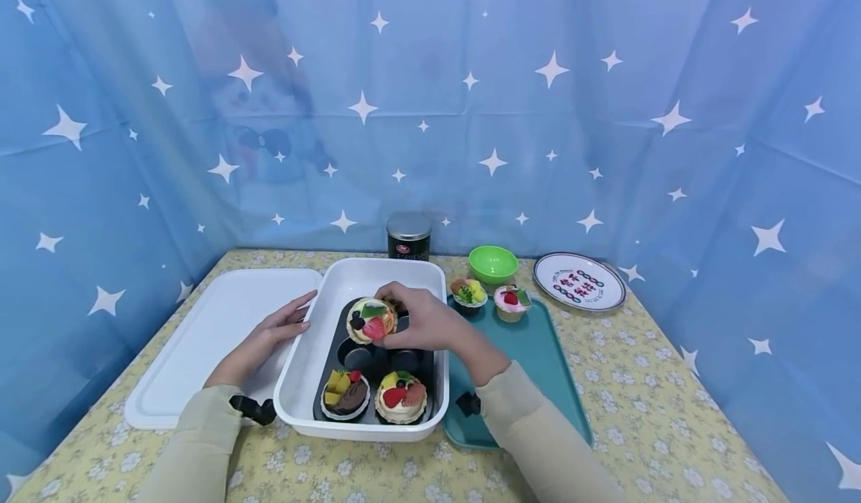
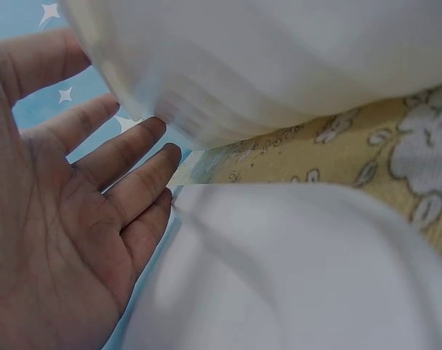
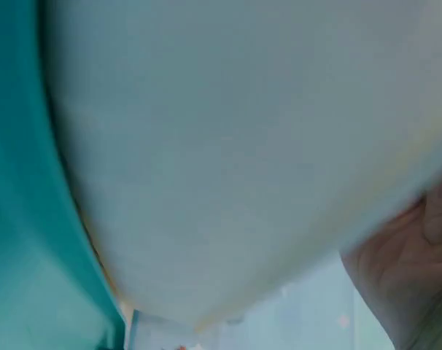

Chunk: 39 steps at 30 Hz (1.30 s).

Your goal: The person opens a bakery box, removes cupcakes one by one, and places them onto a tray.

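Observation:
A white rectangular tub (image 1: 301,368) stands on the table with a black muffin tray (image 1: 374,359) inside. My right hand (image 1: 417,322) grips a fruit-topped cupcake (image 1: 371,320) over the tray's far left cup. Two more cupcakes, one chocolate (image 1: 345,394) and one with strawberry (image 1: 400,397), sit in the near cups. My left hand (image 1: 282,325) lies with straight fingers against the tub's left wall (image 2: 228,80); its fingers (image 2: 126,149) show flat in the left wrist view. The right wrist view shows mostly the tub's blurred white wall (image 3: 243,160) and a bit of my palm (image 3: 414,284).
The tub's white lid (image 1: 215,338) lies to the left. A teal tray (image 1: 538,361) on the right carries two cupcakes (image 1: 468,293) (image 1: 511,301). Behind stand a black tin (image 1: 408,237), a green bowl (image 1: 493,262) and a printed plate (image 1: 579,281). Blue starred cloth surrounds the table.

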{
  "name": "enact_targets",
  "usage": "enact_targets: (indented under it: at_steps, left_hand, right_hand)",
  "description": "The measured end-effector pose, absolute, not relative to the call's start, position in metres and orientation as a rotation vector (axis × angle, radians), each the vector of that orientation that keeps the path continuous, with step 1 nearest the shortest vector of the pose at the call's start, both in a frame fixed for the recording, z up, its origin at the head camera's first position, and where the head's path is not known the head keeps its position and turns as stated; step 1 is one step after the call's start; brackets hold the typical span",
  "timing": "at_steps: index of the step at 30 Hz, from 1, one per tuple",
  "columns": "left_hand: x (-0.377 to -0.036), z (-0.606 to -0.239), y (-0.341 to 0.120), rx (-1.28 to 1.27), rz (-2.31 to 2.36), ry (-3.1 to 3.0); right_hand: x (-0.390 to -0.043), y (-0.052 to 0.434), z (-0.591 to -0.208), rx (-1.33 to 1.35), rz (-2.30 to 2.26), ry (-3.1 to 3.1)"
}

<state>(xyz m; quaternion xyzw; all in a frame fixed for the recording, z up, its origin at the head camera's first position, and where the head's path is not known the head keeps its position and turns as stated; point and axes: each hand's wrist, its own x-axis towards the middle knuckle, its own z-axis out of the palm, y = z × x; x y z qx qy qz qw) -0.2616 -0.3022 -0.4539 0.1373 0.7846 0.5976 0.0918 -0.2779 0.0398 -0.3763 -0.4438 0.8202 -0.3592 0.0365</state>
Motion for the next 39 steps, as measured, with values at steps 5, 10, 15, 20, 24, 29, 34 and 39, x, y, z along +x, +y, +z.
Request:
enact_targets:
  at_steps: [5,10,15,20,24,29,34,39]
  left_hand:
    - [-0.263,-0.455,-0.303,0.423,1.779,2.319]
    - [-0.264,-0.458,-0.304,0.414,1.776,2.324]
    - [-0.263,-0.458,-0.303,0.379,1.768,2.333]
    - [-0.263,-0.457,-0.302,0.377,1.758,2.343]
    - [-0.263,-0.457,-0.302,0.394,1.760,2.345]
    - [-0.263,-0.457,-0.302,0.396,1.766,2.345]
    - [-0.262,-0.456,-0.301,0.316,1.742,2.373]
    - [-0.261,-0.457,-0.301,0.279,1.730,2.387]
  right_hand:
    - [-0.279,0.052,-0.367,-1.349,-1.136,2.521]
    - [-0.280,0.062,-0.363,-1.334,-1.165,2.487]
    - [-0.283,0.075,-0.365,-1.307,-1.204,2.485]
    - [-0.290,0.089,-0.364,-1.270,-1.244,2.537]
    - [-0.293,0.102,-0.356,-1.223,-1.274,2.581]
    - [-0.297,0.125,-0.350,-1.141,-1.368,2.595]
    - [-0.303,0.152,-0.355,-1.018,-1.346,2.649]
    - [-0.312,0.178,-0.364,-0.927,-1.326,2.656]
